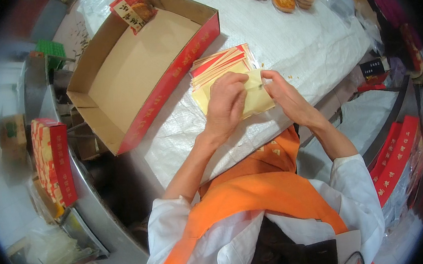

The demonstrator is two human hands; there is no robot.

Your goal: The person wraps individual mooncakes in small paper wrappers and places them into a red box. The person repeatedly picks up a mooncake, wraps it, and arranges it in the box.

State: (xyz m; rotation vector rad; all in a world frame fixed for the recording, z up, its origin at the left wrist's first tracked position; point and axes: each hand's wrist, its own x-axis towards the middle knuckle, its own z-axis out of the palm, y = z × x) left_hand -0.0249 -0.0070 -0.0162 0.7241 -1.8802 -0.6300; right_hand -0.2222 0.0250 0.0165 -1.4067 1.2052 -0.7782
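A pale yellow paper pouch (254, 98) is being pinched at its upper edge by the right hand (284, 95) and pressed flat by the curled left hand (226, 103), atop a stack of red-and-yellow pouches (218, 64) on the white woven-covered worktop (283, 37), beside a shallow red-sided cardboard box (167, 81).

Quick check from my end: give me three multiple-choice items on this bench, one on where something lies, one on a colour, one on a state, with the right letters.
1. Where is the stack of red and yellow wrappers?
A. inside the box
B. on the white table cover, right of the box
C. on the floor

2. What colour is the outer side of the cardboard box?
A. red
B. blue
C. green

3. How full is that box?
A. full
B. completely empty
C. nearly empty, one wrapped cake in its far corner

Answers: 1 B, the stack lies on the cover beyond the left hand and right hand, which hold a yellow wrapper. 2 A, its long side is red. 3 C, mostly bare cardboard floor shows.
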